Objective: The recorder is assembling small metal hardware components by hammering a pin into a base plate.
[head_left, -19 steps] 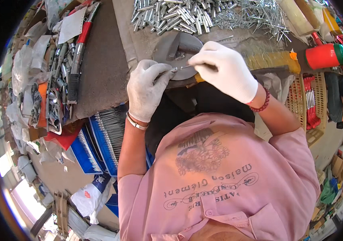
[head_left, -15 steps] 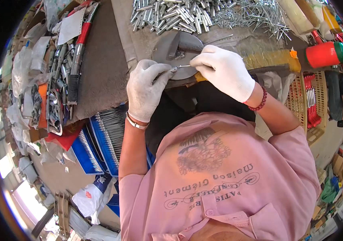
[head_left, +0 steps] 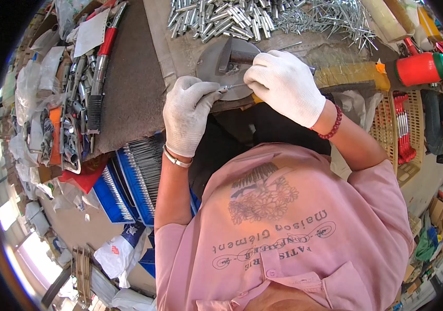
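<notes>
cluttered workbench (head_left: pixel 128 88): thin silver metal pin (head_left: pixel 233 86) lying crosswise over round grey metal plate (head_left: pixel 212 62), pinched between my gloved left hand (head_left: pixel 188 114) and right hand (head_left: pixel 284 85), fingertips nearly together.

White-gloved right hand (head_left: pixel 285 85) covers the 3 o'clock part of the round grey metal plate (head_left: pixel 212 63). Thin metal pin (head_left: pixel 233 86) between both gloves: too small to identify. Pile of silver metal tubes (head_left: pixel 221 18) cut off at 12 o'clock.
</notes>
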Motion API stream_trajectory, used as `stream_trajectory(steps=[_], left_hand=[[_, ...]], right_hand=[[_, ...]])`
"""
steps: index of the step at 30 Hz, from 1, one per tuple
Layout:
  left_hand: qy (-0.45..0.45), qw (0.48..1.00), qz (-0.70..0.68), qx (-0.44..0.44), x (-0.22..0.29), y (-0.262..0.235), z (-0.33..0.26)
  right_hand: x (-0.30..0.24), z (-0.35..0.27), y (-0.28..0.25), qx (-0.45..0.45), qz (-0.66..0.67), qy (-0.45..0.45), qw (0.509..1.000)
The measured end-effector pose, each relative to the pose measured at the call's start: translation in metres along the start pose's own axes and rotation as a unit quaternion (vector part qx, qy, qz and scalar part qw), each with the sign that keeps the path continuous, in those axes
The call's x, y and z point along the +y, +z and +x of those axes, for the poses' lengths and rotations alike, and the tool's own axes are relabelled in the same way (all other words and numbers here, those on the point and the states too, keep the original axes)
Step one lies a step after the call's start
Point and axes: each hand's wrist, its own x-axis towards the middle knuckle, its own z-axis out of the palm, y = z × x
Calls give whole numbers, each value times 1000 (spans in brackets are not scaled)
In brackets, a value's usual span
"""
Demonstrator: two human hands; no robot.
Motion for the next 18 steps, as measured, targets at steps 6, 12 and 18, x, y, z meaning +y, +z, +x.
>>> stream_trajectory(steps=[6,12,18], left_hand=[[-6,1000,-12,-3,-1,0,-1],[-1,1000,0,-2,11,-2,2],[8,1000,4,-14,11,0,1]], right_hand=[[6,2,7,22,25,-34,999],[4,5,20,79,66,-42,994],[11,0,-5,152,77,-34,985]])
